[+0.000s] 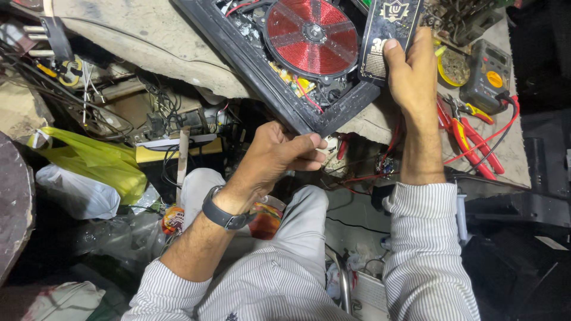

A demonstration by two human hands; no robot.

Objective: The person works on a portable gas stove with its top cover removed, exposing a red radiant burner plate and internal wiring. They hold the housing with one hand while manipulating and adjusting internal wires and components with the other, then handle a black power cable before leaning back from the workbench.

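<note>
Fragile-looking opened cooktop — stiff frame, exposed red coil; left hand pinched its corner, right hand clasped a black card.

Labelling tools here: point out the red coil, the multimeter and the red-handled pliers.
red coil [311,35], head view, on its wound face.
multimeter [488,74], head view, on its grey body.
red-handled pliers [470,145], head view, on one handle.
</note>
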